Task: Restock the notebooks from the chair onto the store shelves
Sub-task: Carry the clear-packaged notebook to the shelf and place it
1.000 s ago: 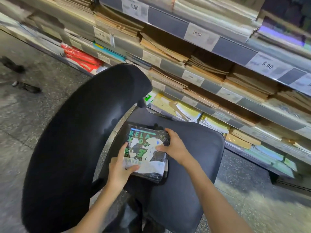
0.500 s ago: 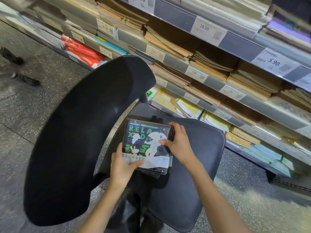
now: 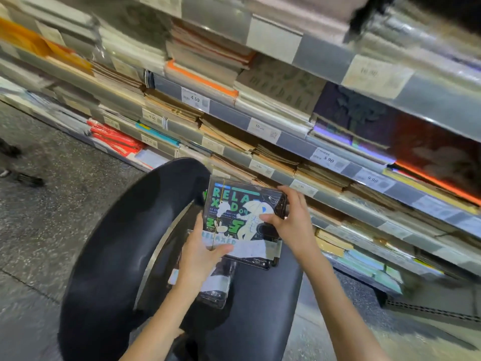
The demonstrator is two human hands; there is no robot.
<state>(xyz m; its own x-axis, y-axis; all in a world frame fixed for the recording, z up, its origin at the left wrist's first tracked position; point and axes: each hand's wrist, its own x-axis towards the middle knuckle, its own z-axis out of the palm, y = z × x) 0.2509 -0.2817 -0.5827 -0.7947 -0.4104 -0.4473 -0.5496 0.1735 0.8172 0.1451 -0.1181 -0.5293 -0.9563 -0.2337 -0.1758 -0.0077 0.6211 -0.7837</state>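
Observation:
A small stack of black notebooks (image 3: pixel 243 214) with green "RELAXED" lettering and a white figure is held above the seat of the black office chair (image 3: pixel 263 303). My left hand (image 3: pixel 200 254) grips the stack's near left corner, thumb on the cover. My right hand (image 3: pixel 291 222) holds its right edge. Below them another wrapped black notebook (image 3: pixel 216 285) lies on the seat, partly hidden by my left wrist. The store shelves (image 3: pixel 294 148) rise just behind, packed with stacked notebooks and price tags.
The chair's curved black backrest (image 3: pixel 125 243) stands at the left of the seat. Grey speckled floor (image 3: pixel 52 194) spreads to the left, with dark shoes (image 3: pixel 15 165) at the far left edge. Lower shelves hold kraft, red and yellow notebooks.
Both hands have lifted the top notebooks off the seat and up toward the shelves, uncovering another notebook beneath. The view has tilted upward, showing more shelves.

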